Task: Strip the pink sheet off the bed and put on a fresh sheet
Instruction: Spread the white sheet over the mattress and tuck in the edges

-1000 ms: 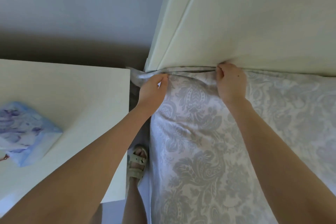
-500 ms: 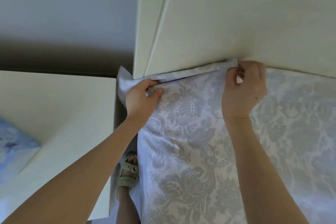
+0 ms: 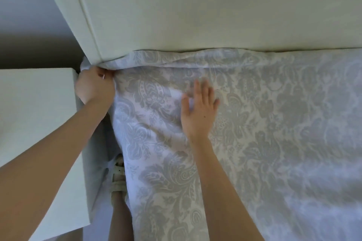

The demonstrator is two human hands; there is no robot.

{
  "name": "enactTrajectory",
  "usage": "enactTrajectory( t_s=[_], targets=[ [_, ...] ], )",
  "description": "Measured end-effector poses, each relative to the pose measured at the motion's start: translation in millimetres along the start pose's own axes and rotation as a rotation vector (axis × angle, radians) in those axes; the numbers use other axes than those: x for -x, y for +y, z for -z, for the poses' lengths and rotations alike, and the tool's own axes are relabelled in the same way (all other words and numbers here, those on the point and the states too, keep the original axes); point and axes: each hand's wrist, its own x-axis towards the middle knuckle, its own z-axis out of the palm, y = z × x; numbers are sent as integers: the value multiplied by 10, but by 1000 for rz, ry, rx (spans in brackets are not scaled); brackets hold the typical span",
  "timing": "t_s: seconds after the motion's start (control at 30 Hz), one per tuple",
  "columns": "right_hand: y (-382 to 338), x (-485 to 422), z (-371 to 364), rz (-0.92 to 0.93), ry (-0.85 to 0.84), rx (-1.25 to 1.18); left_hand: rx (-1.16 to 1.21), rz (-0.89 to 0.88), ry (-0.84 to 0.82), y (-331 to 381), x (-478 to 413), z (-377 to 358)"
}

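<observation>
Damask-patterned sheet (image 3: 274, 123), one: spread over the bed, top edge against the headboard (image 3: 195, 6), one. Left hand (image 3: 94, 84), one: fingers curled, gripping the sheet's corner beside the bedside table (image 3: 35, 103), one. Right hand (image 3: 199, 111), one: flat, fingers straight, resting on the sheet. Sandalled foot (image 3: 117, 174), one.

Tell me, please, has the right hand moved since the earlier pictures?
Yes. The right hand has left the lower edge of the headboard and drawn back from it, now lying flat, fingers straight, on the patterned sheet.
</observation>
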Motion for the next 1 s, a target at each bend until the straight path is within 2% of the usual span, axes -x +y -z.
enactTrajectory(
  t_s=[0.07, 0.13, 0.17, 0.23, 0.27, 0.3, 0.33, 0.37, 0.4, 0.47, 0.57, 0.63, 0.73, 0.77, 0.83, 0.87, 0.93, 1.0],
  targets=[
    [70, -151, -194, -52, -259, 105, -18, -27, 46, -2, 174, 102],
    [61, -419, -228, -73, -337, 96, -11, -164, 84, 6, 484, 165],
    [44, -517, -180, -69, -352, 73, -38, -321, 72, 3, 683, 187],
    [51, -582, -29, -36, -316, 56, -186, -780, -30, -48, 974, 170],
    [88, -530, 48, -23, -245, 63, -280, -1001, -119, -110, 1040, 126],
    [143, -408, 119, -18, -143, 67, -382, -1143, -211, -200, 1043, 65],
    [210, -224, 182, -38, -53, 62, -474, -1206, -282, -284, 1019, 17],
    [284, 31, 207, -90, -17, 46, -548, -1213, -342, -370, 984, -12],
    [354, 362, 185, -164, -62, 22, -591, -1195, -384, -457, 953, -17],
    [398, 1202, 58, -255, -304, 13, -611, -1154, -410, -603, 912, 13],
    [318, 2507, 0, -56, -628, -41, -645, -1078, -461, -656, 951, 82],
    [305, 2970, 216, 15, -798, -147, -663, -995, -460, -592, 1045, 125],
    [462, 2748, 587, -306, -842, -550, -732, -899, -450, -484, 1193, 108],
    [575, 2620, 636, -409, -735, -545, -769, -893, -457, -446, 1252, 120],
    [756, 2534, 627, -490, -555, -280, -799, -912, -502, -444, 1334, 120],
    [773, 2621, 583, -485, -617, -137, -800, -930, -536, -486, 1357, 119],
    [720, 2969, 456, -408, -946, 18, -812, -997, -585, -591, 1339, 110],
    [716, 3099, 559, -349, -1216, 58, -807, -1065, -593, -654, 1287, 154]
  ],
)
